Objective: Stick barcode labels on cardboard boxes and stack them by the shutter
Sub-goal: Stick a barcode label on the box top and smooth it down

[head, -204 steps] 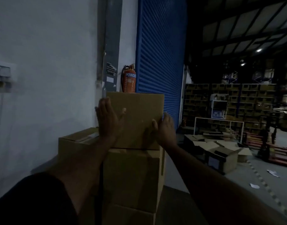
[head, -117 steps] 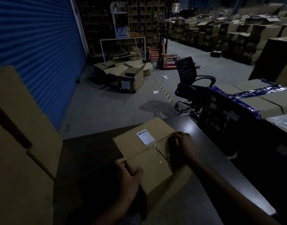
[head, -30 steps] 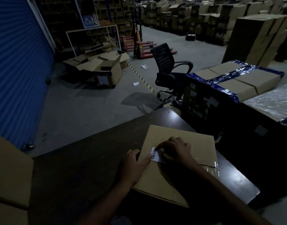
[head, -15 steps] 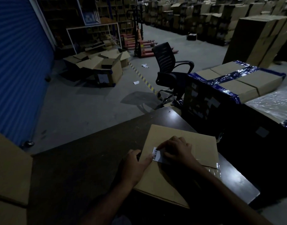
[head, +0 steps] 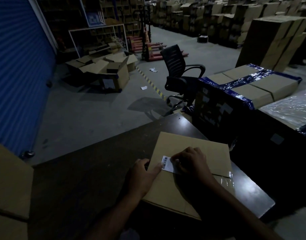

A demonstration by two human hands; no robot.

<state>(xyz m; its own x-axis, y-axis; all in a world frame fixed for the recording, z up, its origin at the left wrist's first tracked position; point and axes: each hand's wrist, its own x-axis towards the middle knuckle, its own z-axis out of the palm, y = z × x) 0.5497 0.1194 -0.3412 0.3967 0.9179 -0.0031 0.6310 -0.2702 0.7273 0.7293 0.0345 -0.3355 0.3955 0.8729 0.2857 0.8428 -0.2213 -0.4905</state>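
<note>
A flat-topped cardboard box lies on the dark table in front of me. A white barcode label sits on the box top near its left edge. My right hand covers the label's right part, its curled fingertips holding the label down. My left hand grips the box's left edge, thumb on top just beside the label. A stack of cardboard boxes stands at the lower left, below the blue shutter.
A large carton bound with blue tape stands right of the table, with a black office chair behind it. Opened cartons lie on the floor by the shutter. A pallet jack and rows of stacked boxes fill the background.
Earlier I set a box on the stack by the shutter, then turned to the table. Over the last second both hands stayed on the box and label with barely any shift.
</note>
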